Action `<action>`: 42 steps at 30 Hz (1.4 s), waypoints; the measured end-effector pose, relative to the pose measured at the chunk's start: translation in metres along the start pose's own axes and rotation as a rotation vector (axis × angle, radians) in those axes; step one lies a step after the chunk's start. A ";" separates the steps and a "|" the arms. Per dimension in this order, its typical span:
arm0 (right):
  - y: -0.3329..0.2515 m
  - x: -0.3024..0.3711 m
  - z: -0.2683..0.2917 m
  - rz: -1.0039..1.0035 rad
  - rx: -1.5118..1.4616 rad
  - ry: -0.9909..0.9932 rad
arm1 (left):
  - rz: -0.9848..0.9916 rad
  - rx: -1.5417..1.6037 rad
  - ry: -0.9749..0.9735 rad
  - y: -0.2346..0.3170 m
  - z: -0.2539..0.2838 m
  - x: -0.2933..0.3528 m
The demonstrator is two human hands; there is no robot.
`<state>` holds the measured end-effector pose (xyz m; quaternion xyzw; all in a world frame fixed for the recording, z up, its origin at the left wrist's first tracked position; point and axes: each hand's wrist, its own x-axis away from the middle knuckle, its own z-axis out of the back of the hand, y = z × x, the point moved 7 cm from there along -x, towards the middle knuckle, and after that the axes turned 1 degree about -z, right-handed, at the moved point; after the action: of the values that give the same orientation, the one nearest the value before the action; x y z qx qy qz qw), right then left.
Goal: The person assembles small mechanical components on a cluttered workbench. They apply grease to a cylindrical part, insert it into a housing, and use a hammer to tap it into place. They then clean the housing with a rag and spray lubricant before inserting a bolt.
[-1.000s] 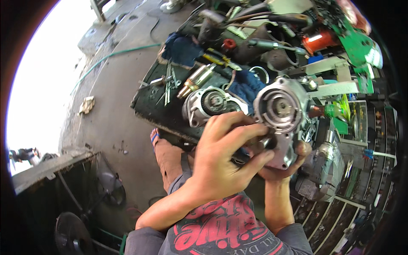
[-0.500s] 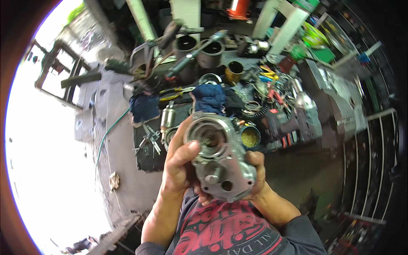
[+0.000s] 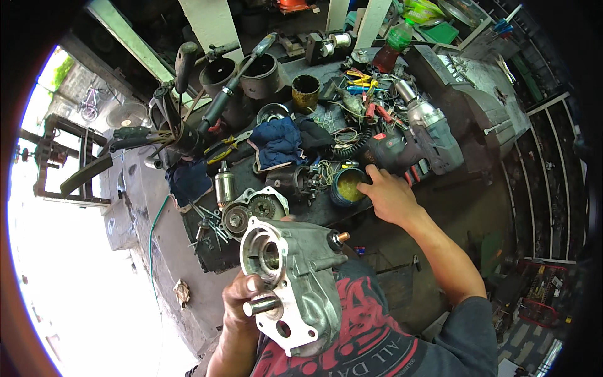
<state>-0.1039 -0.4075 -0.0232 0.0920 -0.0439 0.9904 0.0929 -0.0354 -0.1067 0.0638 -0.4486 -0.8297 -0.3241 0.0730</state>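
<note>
My left hand [image 3: 242, 298] is wrapped round a silver cast-metal gear housing [image 3: 308, 295], held tilted in front of my chest. The housing has a round bored opening, a short steel shaft, and a copper-coloured stud on its far side. Part of that hand is hidden behind the casting. My right hand [image 3: 389, 196] is at the right rim of a blue can [image 3: 347, 202] of yellow grease, fingers apart, one digit over the grease. Just beyond the housing lie two round gears [image 3: 264, 206] in a metal cover and a motor armature [image 3: 224, 186].
A dark blue cloth [image 3: 274, 146], pliers [image 3: 227, 146] and a cordless impact wrench [image 3: 427, 138] lie on the bench. Behind them stand dark metal cylinders [image 3: 259, 74] and a bottle of red liquid [image 3: 394, 47]. Bolts [image 3: 210, 225] lie at the bench's left edge.
My right hand has let go of the housing and moved up and right to the grease can. My left hand has lowered the housing and turned it so its side shows.
</note>
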 end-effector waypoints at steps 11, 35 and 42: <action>-0.008 -0.023 0.016 -0.023 -0.034 -0.197 | -0.089 -0.238 0.013 -0.005 0.000 -0.027; -0.118 0.072 0.151 0.438 -0.329 0.386 | -0.145 -0.499 -0.010 -0.001 -0.010 -0.061; -0.105 0.082 0.167 0.387 -0.427 0.540 | -0.195 -0.504 0.041 0.007 -0.011 -0.063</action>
<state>-0.1337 -0.3079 0.1636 -0.2031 -0.2392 0.9469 -0.0701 0.0053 -0.1549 0.0501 -0.3639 -0.7605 -0.5349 -0.0558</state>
